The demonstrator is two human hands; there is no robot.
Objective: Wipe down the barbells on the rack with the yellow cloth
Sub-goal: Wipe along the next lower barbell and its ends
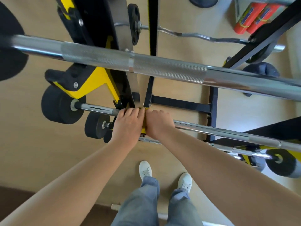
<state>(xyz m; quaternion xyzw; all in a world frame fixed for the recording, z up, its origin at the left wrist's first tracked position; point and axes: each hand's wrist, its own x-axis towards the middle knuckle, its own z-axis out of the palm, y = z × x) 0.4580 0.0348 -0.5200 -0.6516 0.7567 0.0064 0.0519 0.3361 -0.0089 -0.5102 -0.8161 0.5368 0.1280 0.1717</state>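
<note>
Currently I see both hands side by side, touching each other, on the lower bar [97, 109]. My left hand [128, 124] is curled over it from above, knuckles up, and my right hand [158, 123] is closed round it the same way just beside. The cloth [143, 130] sits between and under them. Only a thin yellow sliver shows in the seam where the two hands meet, and another bit at the fingertips, so I take both to be gripping it against the bar. How far it wraps round I cannot tell.

That bar runs from a black plate [61, 106] on the left, through my grip, and away down to the right. The top bar [162, 67] crosses the view above it, close to the camera, with knurled steel on either side of a smooth ring. Behind it stands the black-and-yellow rack [91, 82], and farther back a curl bar [195, 35] rests on it. Two orange rolls [254, 15] lie at top right. Below, my white shoes [145, 170] stand on the tan floor [48, 152].
</note>
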